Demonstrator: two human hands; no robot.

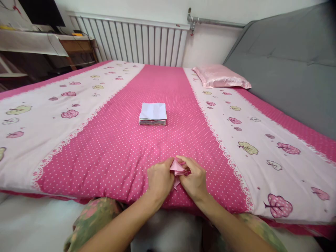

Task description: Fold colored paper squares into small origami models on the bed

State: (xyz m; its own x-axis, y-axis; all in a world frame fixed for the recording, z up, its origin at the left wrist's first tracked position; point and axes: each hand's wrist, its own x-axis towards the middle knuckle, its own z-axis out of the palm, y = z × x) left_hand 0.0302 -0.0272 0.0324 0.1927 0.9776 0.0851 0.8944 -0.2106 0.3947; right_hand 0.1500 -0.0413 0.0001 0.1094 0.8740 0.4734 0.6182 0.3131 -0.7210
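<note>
The left hand (160, 176) and right hand (194, 177) are both pinched on the folded pink paper (177, 168) at the lower centre of the frame, where light, even pressure should keep its creases crisp without tearing.

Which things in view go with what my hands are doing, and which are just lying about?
Goes with the job:
Folded pink paper, held between left hand and right hand
Paper stack on the bedspread, probably; neither hand touches it

Just lying about, it seems:
Pink pillow near the grey headboard
Black monitor on the desk
</note>
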